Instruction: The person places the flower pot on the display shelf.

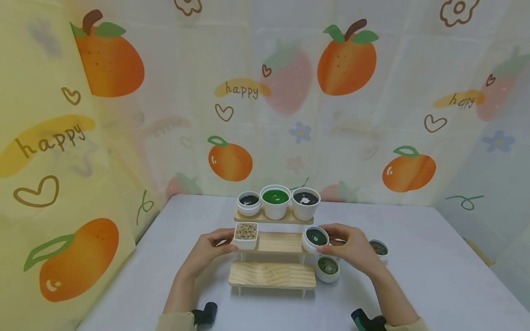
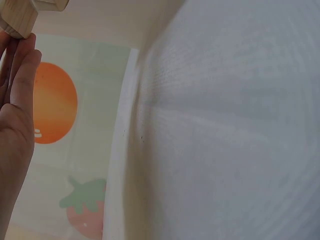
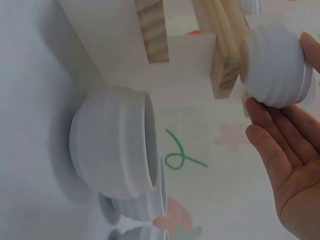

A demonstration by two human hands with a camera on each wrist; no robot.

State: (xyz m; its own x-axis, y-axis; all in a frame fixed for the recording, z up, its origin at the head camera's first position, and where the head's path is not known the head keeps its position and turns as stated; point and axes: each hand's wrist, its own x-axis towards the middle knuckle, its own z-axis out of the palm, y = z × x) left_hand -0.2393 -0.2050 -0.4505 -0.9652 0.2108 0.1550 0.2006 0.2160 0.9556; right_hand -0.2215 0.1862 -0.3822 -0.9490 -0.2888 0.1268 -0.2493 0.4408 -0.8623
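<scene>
At the left end of the middle wooden shelf (image 1: 275, 242), my left hand (image 1: 207, 250) holds a square white bowl (image 1: 246, 243) of tan grains, thumb in front and fingers behind. In the left wrist view, lower fingers (image 2: 25, 80) touch the shelf's wooden end (image 2: 17, 17); the bowl is outside that view. My right hand (image 1: 349, 243) grips a round white bowl (image 1: 308, 243) with dark green contents at the shelf's right end. The right wrist view shows this ribbed bowl (image 3: 275, 65) tilted, its base at the shelf end (image 3: 225, 75), between thumb and fingers.
On the back shelf (image 1: 275, 218) stand three white cups, the middle one (image 1: 275, 209) with bright green contents. A lower shelf (image 1: 271, 275) is in front. Beside it sits a small round bowl (image 1: 328, 276); another bowl (image 1: 383, 253) is partly behind the right wrist.
</scene>
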